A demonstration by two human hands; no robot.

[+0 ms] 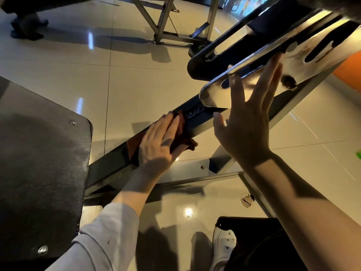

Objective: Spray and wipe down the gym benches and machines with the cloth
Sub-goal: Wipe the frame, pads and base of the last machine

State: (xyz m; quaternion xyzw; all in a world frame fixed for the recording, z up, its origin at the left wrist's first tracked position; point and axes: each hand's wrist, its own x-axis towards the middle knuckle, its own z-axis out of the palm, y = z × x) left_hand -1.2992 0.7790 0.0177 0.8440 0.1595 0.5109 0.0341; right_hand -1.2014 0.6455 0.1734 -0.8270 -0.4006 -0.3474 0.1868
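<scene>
While our left hand presses flat on the dark reddish-brown cloth, our right hand steadies the shiny curved metal plate.

From the head view, we see the cloth lying on the slanted black steel frame beam, with our left fingers straight and close together over it. Our right fingers are spread, their tips touching the plate's underside. To the left sits a black padded seat; below, a white sneaker stands on the glossy beige tiled floor.
</scene>
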